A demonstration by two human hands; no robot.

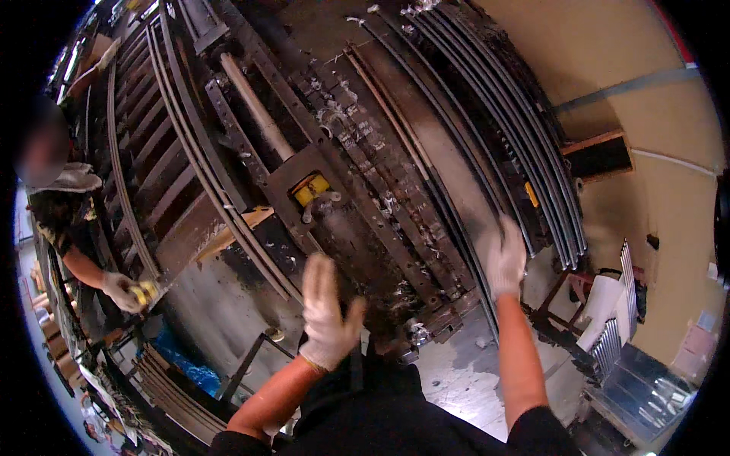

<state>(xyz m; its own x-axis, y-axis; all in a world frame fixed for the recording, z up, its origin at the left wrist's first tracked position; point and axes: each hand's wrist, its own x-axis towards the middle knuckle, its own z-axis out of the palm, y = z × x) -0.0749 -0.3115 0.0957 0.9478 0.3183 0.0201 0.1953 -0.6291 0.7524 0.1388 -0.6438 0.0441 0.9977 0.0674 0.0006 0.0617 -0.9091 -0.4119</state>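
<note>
By the left hand nothing is grasped: its gloved fingers are straightened, with the thumb held apart, and it is poised over the near end of a dark steel frame. On the right hand, also gloved, the fingers are extended and no grip is seen; whether the nearest dark rod is touched by the fingertips cannot be made out. That rod is laid lengthwise, running from the top of the view down to the right hand, between a pair of brown rods and a bundle of rods. If the rod were nudged by the unclosed fingers, it could be rolled against its neighbours, and a fingertip could be pinched between them. Glove fabric might be snagged by the frame's edges, or by the debris with which it is strewn, were the left hand lowered carelessly. Farther left, beyond a set of long bars, a yellow object is held in a co-worker's gloved hand; should a long piece be swung that way without warning, that hand could be struck.
</note>
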